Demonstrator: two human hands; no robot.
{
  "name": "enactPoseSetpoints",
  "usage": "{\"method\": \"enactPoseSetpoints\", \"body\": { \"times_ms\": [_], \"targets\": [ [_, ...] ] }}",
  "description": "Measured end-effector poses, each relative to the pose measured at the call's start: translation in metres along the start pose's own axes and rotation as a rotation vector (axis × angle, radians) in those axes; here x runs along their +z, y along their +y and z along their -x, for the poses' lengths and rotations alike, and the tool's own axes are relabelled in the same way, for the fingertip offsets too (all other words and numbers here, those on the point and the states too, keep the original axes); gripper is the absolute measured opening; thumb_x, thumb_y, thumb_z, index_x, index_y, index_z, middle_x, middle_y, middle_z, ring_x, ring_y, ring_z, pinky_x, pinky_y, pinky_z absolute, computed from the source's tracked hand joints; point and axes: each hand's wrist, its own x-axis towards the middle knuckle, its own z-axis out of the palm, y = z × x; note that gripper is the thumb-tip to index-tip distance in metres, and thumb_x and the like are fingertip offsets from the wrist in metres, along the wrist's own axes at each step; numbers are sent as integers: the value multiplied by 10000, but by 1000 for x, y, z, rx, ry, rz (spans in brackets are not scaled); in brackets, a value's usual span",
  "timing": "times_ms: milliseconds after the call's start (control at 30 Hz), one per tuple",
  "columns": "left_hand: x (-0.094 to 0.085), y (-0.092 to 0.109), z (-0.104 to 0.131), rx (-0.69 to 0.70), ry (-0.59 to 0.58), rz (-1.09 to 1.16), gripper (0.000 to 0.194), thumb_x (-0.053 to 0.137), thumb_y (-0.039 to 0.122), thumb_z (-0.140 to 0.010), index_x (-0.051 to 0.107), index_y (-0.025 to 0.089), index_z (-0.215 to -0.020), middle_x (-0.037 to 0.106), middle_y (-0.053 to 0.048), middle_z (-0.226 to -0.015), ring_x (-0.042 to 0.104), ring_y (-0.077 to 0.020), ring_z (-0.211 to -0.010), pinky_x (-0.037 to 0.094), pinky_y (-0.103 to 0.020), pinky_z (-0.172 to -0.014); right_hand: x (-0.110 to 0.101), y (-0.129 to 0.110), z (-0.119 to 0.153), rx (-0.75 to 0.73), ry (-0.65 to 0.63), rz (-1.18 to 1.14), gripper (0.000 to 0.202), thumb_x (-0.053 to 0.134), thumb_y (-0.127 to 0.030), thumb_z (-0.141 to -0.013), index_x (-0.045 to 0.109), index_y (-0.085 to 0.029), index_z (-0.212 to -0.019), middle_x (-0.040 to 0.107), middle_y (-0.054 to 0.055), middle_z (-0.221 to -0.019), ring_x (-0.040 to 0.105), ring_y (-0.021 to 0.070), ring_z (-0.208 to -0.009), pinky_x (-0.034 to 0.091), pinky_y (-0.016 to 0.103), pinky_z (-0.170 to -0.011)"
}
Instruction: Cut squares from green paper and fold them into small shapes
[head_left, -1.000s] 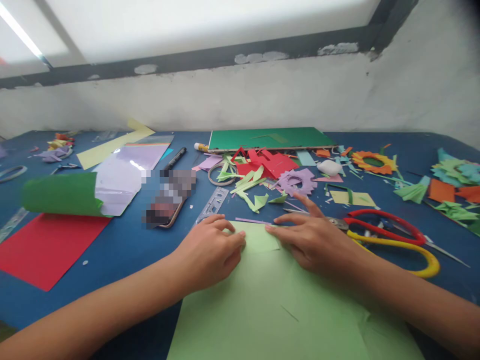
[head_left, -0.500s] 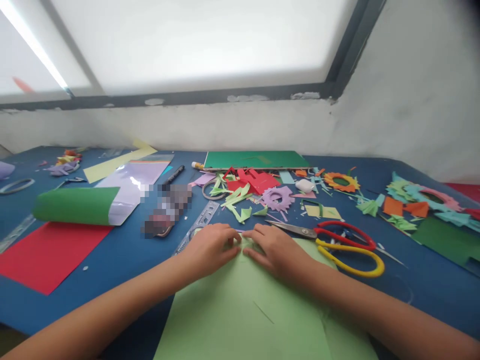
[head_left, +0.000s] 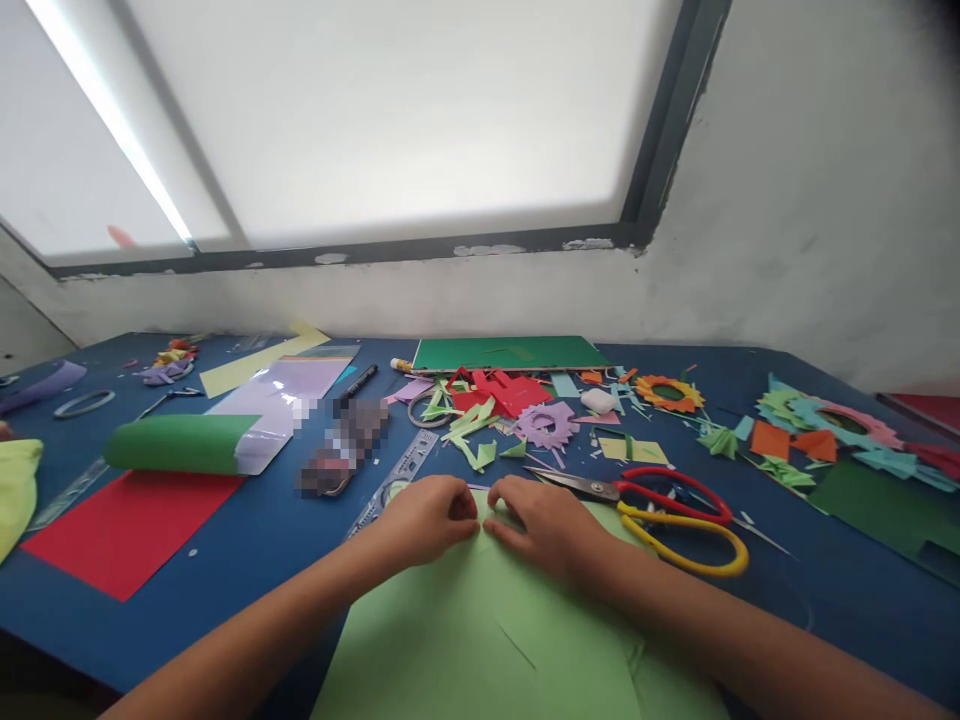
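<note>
A large light green sheet of paper (head_left: 465,640) lies in front of me, with a short dark line on it and a fold or second layer at its right. At its far edge my left hand (head_left: 435,515) is closed, thumb and fingers pinching the paper. Close beside it, my right hand (head_left: 544,520) is also closed on the same edge, the fingertips of both hands nearly meeting. Scissors (head_left: 637,500) with one red and one yellow handle rest just right of my right hand. A clear ruler (head_left: 397,478) lies beyond my left hand.
Paper scraps (head_left: 499,390), a purple paper ring (head_left: 546,426) and an orange one (head_left: 670,393) lie beyond my hands. A green board (head_left: 510,353) sits near the wall. Red paper (head_left: 135,530) and rolled green paper (head_left: 180,443) are at left. A yellow-green sleeve (head_left: 16,490) shows at far left.
The camera view has tilted up and shifted left, and a yellow-green sleeve has come into view at the left edge. Both hands stay at the paper's far edge.
</note>
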Motion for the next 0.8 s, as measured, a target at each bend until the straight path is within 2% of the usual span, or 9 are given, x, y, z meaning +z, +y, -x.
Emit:
{"method": "enactPoseSetpoints", "body": {
  "times_ms": [100, 233, 367, 533, 700, 800],
  "targets": [
    [1, -1, -1, 36, 3, 30, 108, 565, 176, -684, 634, 173, -767, 631, -13, -798, 588, -162, -735, 419, -215, -599, 0, 2, 0, -42, 0, -9, 128, 565, -228, -802, 577, -175, -918, 614, 34, -827, 576, 175, -708, 368, 252, -592],
    [5, 0, 1, 71, 6, 71, 104, 541, 159, -704, 627, 172, -762, 629, 11, -696, 580, -138, -638, 404, -199, -540, 1, 7, 0, -115, 19, -39, 35, 540, -185, -806, 573, -179, -816, 585, 11, -747, 551, 145, -629, 357, 230, -553],
    [10, 1, 3, 107, 83, 82, 104, 540, 206, -755, 621, 165, -805, 633, -7, -721, 571, -149, -651, 398, -223, -553, 3, 10, 0, -205, 59, -74, 147, 475, -187, -847, 569, -181, -735, 568, 6, -679, 532, 129, -568, 348, 222, -521],
    [14, -1, 5, 213, 144, 102, 81, 555, 206, -765, 623, 178, -731, 618, -6, -726, 556, -155, -717, 401, -236, -620, 6, 10, 0, -261, 164, -114, 223, 381, -204, -895, 550, -176, -751, 569, 18, -658, 530, 125, -550, 362, 221, -510],
    [8, 1, 8, 313, 261, 193, 48, 603, 147, -703, 613, 173, -664, 611, 4, -673, 537, -147, -686, 402, -237, -615, 1, 7, 4, -314, 253, -149, 238, 359, -214, -919, 515, -184, -742, 541, 10, -637, 496, 115, -532, 359, 212, -493],
    [0, 2, 8, 321, 308, 262, 83, 612, 101, -676, 608, 170, -630, 607, 21, -638, 526, -134, -665, 403, -235, -630, -9, 7, 6, -300, 327, -195, 191, 402, -199, -913, 495, -194, -746, 511, -12, -621, 475, 105, -527, 357, 205, -500]
  ]
}}
